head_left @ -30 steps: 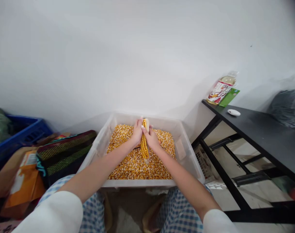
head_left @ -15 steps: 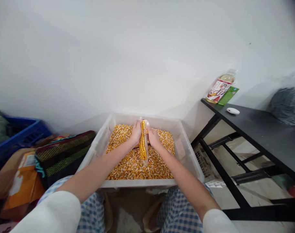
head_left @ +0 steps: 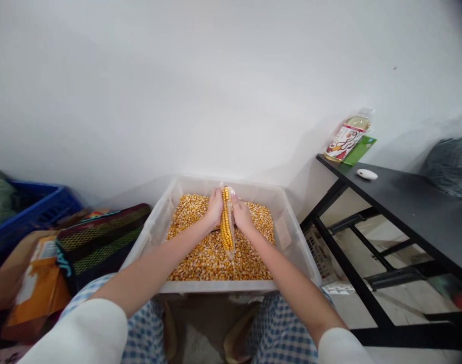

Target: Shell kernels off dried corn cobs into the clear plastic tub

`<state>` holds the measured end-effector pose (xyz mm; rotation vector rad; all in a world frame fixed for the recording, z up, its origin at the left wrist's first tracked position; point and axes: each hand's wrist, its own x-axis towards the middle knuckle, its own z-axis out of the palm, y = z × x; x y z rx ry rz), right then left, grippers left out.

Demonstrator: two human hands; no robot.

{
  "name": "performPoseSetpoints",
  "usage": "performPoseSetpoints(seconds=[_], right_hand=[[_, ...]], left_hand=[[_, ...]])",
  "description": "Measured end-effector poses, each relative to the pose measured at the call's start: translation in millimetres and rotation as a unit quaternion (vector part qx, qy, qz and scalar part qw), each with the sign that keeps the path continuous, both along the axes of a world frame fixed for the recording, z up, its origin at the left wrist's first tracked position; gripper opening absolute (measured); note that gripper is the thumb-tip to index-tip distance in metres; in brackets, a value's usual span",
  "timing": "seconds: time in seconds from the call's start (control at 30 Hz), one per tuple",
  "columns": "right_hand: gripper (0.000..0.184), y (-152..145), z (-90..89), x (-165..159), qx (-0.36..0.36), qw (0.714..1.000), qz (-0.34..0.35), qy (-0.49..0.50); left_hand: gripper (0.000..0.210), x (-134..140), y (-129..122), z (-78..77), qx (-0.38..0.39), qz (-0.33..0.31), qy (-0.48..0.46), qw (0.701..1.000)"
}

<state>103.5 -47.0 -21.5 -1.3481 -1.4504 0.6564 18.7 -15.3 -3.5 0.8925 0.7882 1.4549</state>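
Observation:
Between my hands is a corn cob (head_left: 226, 222), held lengthwise over a white plastic tub (head_left: 149, 240). Yellow kernels cover its left side, while the right side is bare and pale. My left hand (head_left: 215, 205) is closed around the cob's upper left. On the opposite side, my right hand (head_left: 241, 212) grips it with the thumb against the bare strip near the top. Loose corn kernels (head_left: 200, 260) fill the tub beneath. A thin dark object shows partly behind the cob; I cannot make out what it is.
A black table (head_left: 409, 194) on the right carries a bottle (head_left: 346, 139), a green box (head_left: 359, 150) and a white oval object (head_left: 367, 174). At left are a blue crate (head_left: 44, 202), a mesh bag (head_left: 101, 242) and an orange package (head_left: 41, 288). The white wall stands close behind the tub.
The cob has turned slightly in my hands, so the bare strip looks narrower and the lower end points a little more to the right. Both hands keep their grip.

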Motion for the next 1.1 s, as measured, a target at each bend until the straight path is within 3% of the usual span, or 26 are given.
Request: performPoseSetpoints(seconds=[0.17,0.4,0.57,0.77,0.97,1.1], right_hand=[[0.051,-4.5,9.4,-4.9,0.022,0.999,-0.041,0.016],[0.056,-8.4,1.1,-2.7,0.056,0.996,-0.055,-0.050],[0.068,-6.1,0.7,0.5,0.001,0.997,-0.078,-0.020],[0.057,-2.0,7.4,0.6,0.001,0.998,-0.064,-0.012],[0.069,-1.6,8.8,0.4,-0.040,0.992,-0.123,0.009],[0.061,0.1,7.4,-1.4,-0.015,0.998,-0.056,0.033]], left_hand=[[0.028,6.7,-9.5,-2.9,0.082,0.016,0.063,0.995],[0.029,8.4,-14.5,-8.6,0.100,0.042,0.087,0.990],[0.029,7.6,-12.8,-12.6,0.064,0.040,0.082,0.994],[0.021,7.0,-15.5,-10.0,0.128,0.030,0.109,0.985],[0.027,9.5,-17.4,-8.5,0.093,0.055,0.110,0.988],[0.030,10.5,-10.8,-11.0,0.041,0.013,0.064,0.997]])
